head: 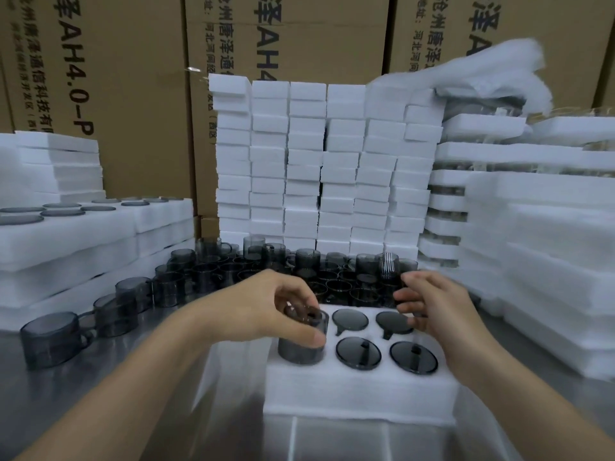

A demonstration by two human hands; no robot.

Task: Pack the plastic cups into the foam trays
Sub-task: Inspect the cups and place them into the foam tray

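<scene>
Head view: in the lower centre of the frame, the left hand [283,307] grips a smoky grey cup [301,347] by its rim, at the left end of a white foam tray [359,394]. Four seated cups [358,353] fill the holes beside it. The right hand [436,311] curls at the tray's upper right edge; I cannot tell whether it holds anything. Loose cups [253,271] crowd just behind.

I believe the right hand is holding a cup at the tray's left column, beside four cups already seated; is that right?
Not quite: the head view shows the left hand, not the right, holding the cup at the tray's left column. The four seated cups are as you say.
</scene>
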